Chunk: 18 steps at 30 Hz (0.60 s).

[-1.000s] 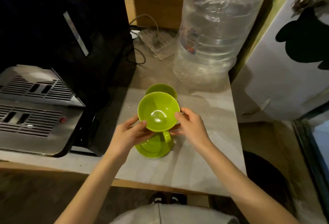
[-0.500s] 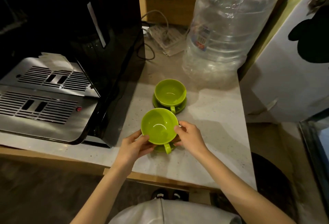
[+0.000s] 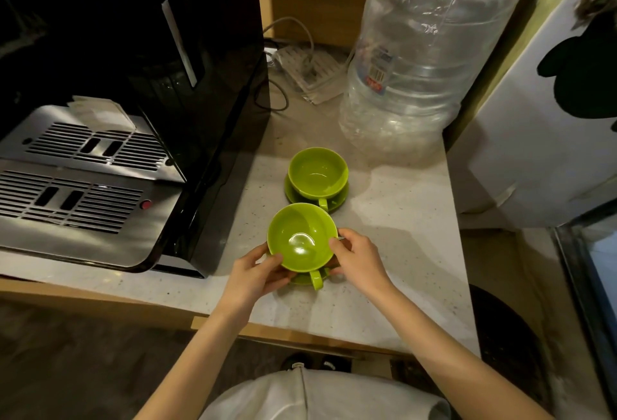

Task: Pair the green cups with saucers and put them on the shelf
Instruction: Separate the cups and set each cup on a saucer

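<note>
A green cup (image 3: pixel 300 239) sits on a green saucer (image 3: pixel 300 280) near the front of the pale stone shelf (image 3: pixel 400 252), its handle pointing toward me. My left hand (image 3: pixel 257 272) grips the cup and saucer on the left side. My right hand (image 3: pixel 359 257) grips them on the right, fingers at the cup's rim. The saucer is mostly hidden under the cup and my fingers. Just behind stands a second green cup (image 3: pixel 317 174) on its own saucer (image 3: pixel 337 201), untouched.
A black coffee machine (image 3: pixel 133 85) with a metal drip tray (image 3: pixel 76 186) fills the left. A large clear plastic water bottle (image 3: pixel 427 52) stands at the back right, a power strip with cables (image 3: pixel 307 72) behind. A white panel (image 3: pixel 551 119) borders the right edge.
The held cup and saucer came down from above the shelf to its surface in front of the second pair. Both hands stayed on them.
</note>
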Available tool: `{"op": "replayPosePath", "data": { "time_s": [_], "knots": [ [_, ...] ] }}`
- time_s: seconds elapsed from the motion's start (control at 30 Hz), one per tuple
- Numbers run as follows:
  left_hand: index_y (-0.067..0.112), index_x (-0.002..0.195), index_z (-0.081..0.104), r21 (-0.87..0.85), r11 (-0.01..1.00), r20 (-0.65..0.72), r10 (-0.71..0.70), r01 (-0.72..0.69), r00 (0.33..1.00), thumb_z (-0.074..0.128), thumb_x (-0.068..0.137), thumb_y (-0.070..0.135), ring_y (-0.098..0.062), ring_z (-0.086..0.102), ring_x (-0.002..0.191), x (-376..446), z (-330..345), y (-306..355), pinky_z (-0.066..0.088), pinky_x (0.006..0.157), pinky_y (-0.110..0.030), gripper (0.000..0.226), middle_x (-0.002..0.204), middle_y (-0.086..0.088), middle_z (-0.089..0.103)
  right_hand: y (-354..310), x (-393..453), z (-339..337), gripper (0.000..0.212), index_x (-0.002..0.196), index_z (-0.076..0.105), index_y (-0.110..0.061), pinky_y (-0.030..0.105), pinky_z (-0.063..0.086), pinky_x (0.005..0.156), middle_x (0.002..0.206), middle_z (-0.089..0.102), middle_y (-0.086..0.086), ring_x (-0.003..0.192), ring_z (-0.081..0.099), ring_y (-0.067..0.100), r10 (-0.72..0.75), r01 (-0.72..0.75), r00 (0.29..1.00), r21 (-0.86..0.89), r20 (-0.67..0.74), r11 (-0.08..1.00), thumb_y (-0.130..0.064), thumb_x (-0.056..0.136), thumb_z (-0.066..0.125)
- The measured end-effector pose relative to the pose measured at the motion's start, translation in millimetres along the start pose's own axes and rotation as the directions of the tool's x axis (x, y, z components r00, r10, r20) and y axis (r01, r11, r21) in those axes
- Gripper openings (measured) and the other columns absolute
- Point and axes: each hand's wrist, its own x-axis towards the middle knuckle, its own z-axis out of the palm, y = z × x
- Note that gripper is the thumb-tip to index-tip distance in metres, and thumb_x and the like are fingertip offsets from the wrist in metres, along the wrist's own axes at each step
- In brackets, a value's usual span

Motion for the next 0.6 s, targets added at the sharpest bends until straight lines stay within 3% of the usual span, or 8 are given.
{"op": "replayPosePath", "data": {
  "time_s": [0.17, 0.43, 0.53, 0.6],
  "knots": [
    [0.011, 0.133, 0.041, 0.052, 0.999, 0.030, -0.011, 0.010, 0.999, 0.052, 0.088, 0.013, -0.013, 0.072, 0.062, -0.2, -0.3, -0.7, 0.059, 0.062, -0.023, 0.046, 0.087, -0.012, 0.070, 0.9, -2.1, -1.7, 0.033, 0.122, 0.055, -0.007, 0.047, 0.056, 0.083, 0.097, 0.059, 0.004, 0.097, 0.064, 0.029, 0.017, -0.017, 1.000, 0.013, 0.000, 1.000, -0.021, 0.092, 0.050],
    [0.016, 0.131, 0.043, 0.141, 0.990, 0.019, 0.025, -0.028, 1.000, 0.052, 0.089, 0.024, -0.012, 0.071, 0.062, -0.2, -3.5, -3.6, 0.058, 0.058, -0.020, 0.044, 0.089, -0.014, 0.069, 1.8, -0.2, -5.2, 0.032, 0.119, 0.057, -0.008, 0.044, 0.056, 0.082, 0.098, 0.060, 0.004, 0.098, 0.064, 0.027, 0.020, -0.020, 1.000, 0.066, -0.002, 0.998, -0.025, 0.092, 0.050],
    [0.013, 0.122, 0.049, 0.197, 0.980, -0.060, 0.053, -0.040, 0.997, 0.046, 0.092, 0.028, -0.018, 0.067, 0.059, 4.4, -11.6, -1.1, 0.057, 0.052, -0.023, 0.035, 0.081, -0.015, 0.067, 2.1, 3.5, -14.0, 0.027, 0.102, 0.060, -0.007, 0.037, 0.056, 0.066, 0.090, 0.063, 0.008, 0.075, 0.064, 0.023, 0.050, -0.046, 0.998, 0.094, -0.044, 0.995, -0.027, 0.094, 0.044],
    [0.009, 0.117, 0.052, 0.274, 0.961, -0.121, 0.075, -0.039, 0.990, 0.046, 0.092, 0.026, -0.021, 0.065, 0.059, 8.9, -19.0, 0.6, 0.056, 0.050, -0.025, 0.031, 0.076, -0.014, 0.065, 4.6, 11.6, -20.0, 0.027, 0.104, 0.059, -0.004, 0.041, 0.055, 0.068, 0.079, 0.060, 0.006, 0.063, 0.060, 0.019, 0.084, -0.077, 0.994, 0.093, -0.074, 0.993, -0.024, 0.095, 0.043]
  ]
}}
